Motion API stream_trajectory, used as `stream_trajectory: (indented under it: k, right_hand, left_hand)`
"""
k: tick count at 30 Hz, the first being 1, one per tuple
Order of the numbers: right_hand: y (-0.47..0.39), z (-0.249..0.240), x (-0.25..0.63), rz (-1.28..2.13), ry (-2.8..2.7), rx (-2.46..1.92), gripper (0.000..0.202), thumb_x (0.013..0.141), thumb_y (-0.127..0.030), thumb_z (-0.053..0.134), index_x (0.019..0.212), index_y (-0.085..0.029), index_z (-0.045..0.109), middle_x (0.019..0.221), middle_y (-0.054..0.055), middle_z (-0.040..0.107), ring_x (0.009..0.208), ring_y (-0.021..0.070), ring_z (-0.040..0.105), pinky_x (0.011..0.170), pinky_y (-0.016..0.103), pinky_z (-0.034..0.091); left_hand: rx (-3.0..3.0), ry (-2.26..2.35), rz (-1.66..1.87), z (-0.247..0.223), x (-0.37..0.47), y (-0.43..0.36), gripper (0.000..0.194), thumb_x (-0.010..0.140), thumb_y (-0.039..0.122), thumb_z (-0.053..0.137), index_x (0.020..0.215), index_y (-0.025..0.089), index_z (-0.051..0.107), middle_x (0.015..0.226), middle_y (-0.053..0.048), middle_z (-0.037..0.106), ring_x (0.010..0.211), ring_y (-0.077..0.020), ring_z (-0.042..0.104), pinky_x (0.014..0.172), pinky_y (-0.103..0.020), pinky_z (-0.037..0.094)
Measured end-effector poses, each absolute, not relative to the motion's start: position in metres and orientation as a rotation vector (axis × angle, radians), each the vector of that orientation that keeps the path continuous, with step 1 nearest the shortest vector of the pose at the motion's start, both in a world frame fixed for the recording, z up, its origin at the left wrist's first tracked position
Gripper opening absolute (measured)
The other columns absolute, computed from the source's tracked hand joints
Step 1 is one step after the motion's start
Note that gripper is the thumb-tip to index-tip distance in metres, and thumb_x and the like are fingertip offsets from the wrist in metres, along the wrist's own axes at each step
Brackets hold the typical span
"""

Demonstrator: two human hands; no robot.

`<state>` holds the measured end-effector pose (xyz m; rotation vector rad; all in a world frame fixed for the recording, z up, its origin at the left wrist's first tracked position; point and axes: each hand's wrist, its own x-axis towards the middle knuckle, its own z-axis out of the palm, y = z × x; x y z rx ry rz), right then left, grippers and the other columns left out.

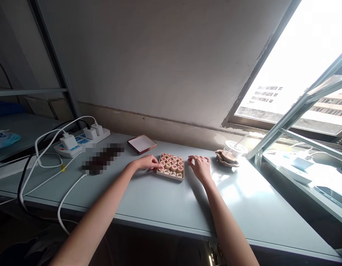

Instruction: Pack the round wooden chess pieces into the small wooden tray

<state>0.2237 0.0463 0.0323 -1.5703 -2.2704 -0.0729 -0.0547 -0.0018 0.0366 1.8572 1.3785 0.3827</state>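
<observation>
- At far left, white cables [36, 155] loop from chargers [68, 141] plugged into a white power strip [106, 133] on a grey table [159, 207].
- Beside the strip lies a dark object [100, 160], pixelated beyond recognition.
- Near the wall, a dark red box lid [143, 143] rests with its pale inside facing up.
- A person's left hand [147, 162] reaches the box's left side, fingers curled, thumb and forefinger at a corner piece; whether they grip it cannot be told.
- At center, the shallow box [171, 177] sits on the table, packed with round wooden game pieces [174, 167] in rows of four, most marked in red, some in the front row in black.
- Just right of the box, the right hand [200, 167] bends over a single red-marked piece [190, 160], fingers partly spread; a firm hold cannot be confirmed.
- Farther right, a brown carved ornament [226, 160] stands by a clear plastic cup [239, 148], below a bright window [270, 81].
</observation>
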Motion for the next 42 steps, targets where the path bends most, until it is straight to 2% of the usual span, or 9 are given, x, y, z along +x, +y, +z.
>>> stream_trajectory:
  k: [3, 6, 11, 20, 25, 30, 34, 39, 42]
  right_hand:
    - [0.039, 0.042, 0.212, 0.179, -2.266, -1.288, 0.036, 0.088, -0.036, 0.052, 0.122, -0.026, 0.056, 0.102, 0.002, 0.069, 0.096, 0.0182, 0.061, 0.093, 0.036, 0.04]
    - [0.027, 0.047, 0.198, 0.447, -2.277, -0.99, 0.025, 0.085, -0.038, 0.057, 0.106, -0.027, 0.065, 0.098, 0.002, 0.068, 0.089, 0.017, 0.062, 0.083, 0.031, 0.046]
    - [0.015, 0.042, 0.183, 0.33, -2.47, -0.855, 0.011, 0.08, -0.028, 0.067, 0.09, -0.028, 0.07, 0.1, 0.002, 0.065, 0.092, 0.0174, 0.057, 0.082, 0.03, 0.044]
    - [0.012, 0.042, 0.179, 0.442, -2.524, -0.776, 0.016, 0.086, -0.035, 0.059, 0.097, -0.028, 0.068, 0.092, 0.0, 0.069, 0.082, 0.0149, 0.06, 0.078, 0.028, 0.042]
    - [0.018, 0.055, 0.195, 0.26, -2.417, -1.097, 0.021, 0.09, -0.035, 0.049, 0.092, -0.025, 0.067, 0.089, 0.001, 0.069, 0.081, 0.0157, 0.06, 0.079, 0.03, 0.038]
    - [0.035, 0.05, 0.229, -0.227, -2.175, -1.812, 0.032, 0.088, -0.026, 0.046, 0.115, -0.017, 0.06, 0.113, 0.014, 0.06, 0.106, 0.0274, 0.053, 0.085, 0.039, 0.035]
    - [0.045, 0.037, 0.243, -0.065, -2.195, -2.017, 0.028, 0.085, -0.021, 0.047, 0.104, -0.012, 0.066, 0.105, 0.018, 0.061, 0.101, 0.0277, 0.057, 0.078, 0.034, 0.04]
    - [0.049, 0.032, 0.238, 0.088, -2.249, -1.87, 0.03, 0.081, -0.012, 0.048, 0.104, -0.014, 0.067, 0.105, 0.013, 0.064, 0.098, 0.0201, 0.059, 0.076, 0.026, 0.043]
    - [0.048, 0.04, 0.234, 0.175, -2.264, -1.768, 0.025, 0.081, -0.017, 0.052, 0.101, -0.017, 0.067, 0.097, 0.008, 0.068, 0.09, 0.0185, 0.062, 0.074, 0.026, 0.045]
  left_hand:
    - [1.851, 1.359, 0.379, 0.04, -0.054, -0.004, 0.058, 0.071, 0.07, 0.052, 0.068, 0.014, 0.067, 0.054, 0.002, 0.049, 0.049, -0.0079, 0.036, 0.053, -0.025, 0.026]
    - [1.878, 1.348, 0.373, 0.043, -0.053, -0.006, 0.058, 0.072, 0.07, 0.051, 0.067, 0.014, 0.067, 0.055, 0.001, 0.051, 0.049, -0.0082, 0.037, 0.054, -0.026, 0.026]
    - [1.868, 1.388, 0.368, 0.042, -0.052, -0.005, 0.056, 0.072, 0.068, 0.053, 0.065, 0.014, 0.066, 0.053, 0.002, 0.049, 0.048, -0.008, 0.035, 0.053, -0.026, 0.025]
    - [1.885, 1.405, 0.359, 0.04, -0.053, -0.003, 0.054, 0.072, 0.067, 0.053, 0.063, 0.015, 0.066, 0.052, 0.002, 0.048, 0.049, -0.0085, 0.034, 0.053, -0.026, 0.025]
    - [1.883, 1.369, 0.387, 0.035, -0.055, 0.0, 0.053, 0.072, 0.066, 0.053, 0.064, 0.015, 0.065, 0.052, 0.002, 0.048, 0.049, -0.0087, 0.036, 0.053, -0.026, 0.026]
    - [1.885, 1.35, 0.389, 0.031, -0.057, 0.002, 0.052, 0.073, 0.065, 0.053, 0.061, 0.015, 0.063, 0.051, 0.001, 0.05, 0.05, -0.0095, 0.04, 0.054, -0.025, 0.028]
    - [1.877, 1.344, 0.384, 0.032, -0.056, 0.001, 0.049, 0.074, 0.062, 0.053, 0.065, 0.016, 0.065, 0.054, 0.001, 0.052, 0.051, -0.0102, 0.043, 0.054, -0.025, 0.029]
    - [1.871, 1.357, 0.385, 0.033, -0.056, 0.001, 0.05, 0.073, 0.063, 0.053, 0.064, 0.016, 0.066, 0.053, 0.001, 0.052, 0.051, -0.0102, 0.043, 0.054, -0.025, 0.029]
    - [1.882, 1.351, 0.39, 0.031, -0.057, 0.002, 0.051, 0.073, 0.064, 0.052, 0.063, 0.016, 0.065, 0.053, 0.001, 0.051, 0.051, -0.0099, 0.042, 0.054, -0.025, 0.028]
